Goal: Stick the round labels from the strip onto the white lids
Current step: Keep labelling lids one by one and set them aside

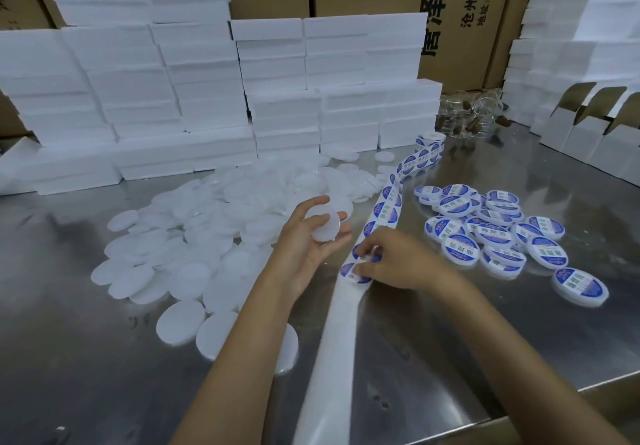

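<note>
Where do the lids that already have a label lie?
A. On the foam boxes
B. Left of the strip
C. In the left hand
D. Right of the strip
D: the labelled lids lie in a pile right of the strip.

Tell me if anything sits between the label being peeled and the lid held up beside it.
Nothing visible does. The right hand picks at a label on the strip, and the left hand holds a bare lid just beside it, with only open air between them.

bare lids (194, 237) left | strip (349, 306) centre; labelled lids (498, 237) right | boxes (207, 98) behind
</note>
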{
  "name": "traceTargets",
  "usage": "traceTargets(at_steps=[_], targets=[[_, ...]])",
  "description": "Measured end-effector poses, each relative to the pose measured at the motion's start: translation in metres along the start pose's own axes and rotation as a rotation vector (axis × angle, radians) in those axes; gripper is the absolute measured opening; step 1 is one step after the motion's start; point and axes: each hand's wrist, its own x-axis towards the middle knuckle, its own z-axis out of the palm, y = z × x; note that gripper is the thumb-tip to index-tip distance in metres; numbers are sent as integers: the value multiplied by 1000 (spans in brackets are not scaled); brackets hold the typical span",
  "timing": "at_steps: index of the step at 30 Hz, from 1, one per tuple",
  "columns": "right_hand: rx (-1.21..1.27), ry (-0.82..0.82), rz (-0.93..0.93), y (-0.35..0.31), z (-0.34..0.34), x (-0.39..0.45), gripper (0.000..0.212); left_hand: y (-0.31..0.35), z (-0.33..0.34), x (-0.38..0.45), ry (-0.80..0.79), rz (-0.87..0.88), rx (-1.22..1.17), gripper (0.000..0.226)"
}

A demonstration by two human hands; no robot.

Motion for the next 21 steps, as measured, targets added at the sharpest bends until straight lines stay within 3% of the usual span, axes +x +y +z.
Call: traceTargets(at_steps=[7, 13, 21], targets=[[121, 120, -154, -5, 28, 1, 32, -1, -2, 1, 41, 2, 186, 25], [155, 181, -223, -3, 33, -5, 20, -6, 2, 2, 40, -33, 354, 27], [154, 208, -199, -5, 40, -4, 13, -6, -3, 5, 18, -50, 351, 25]])
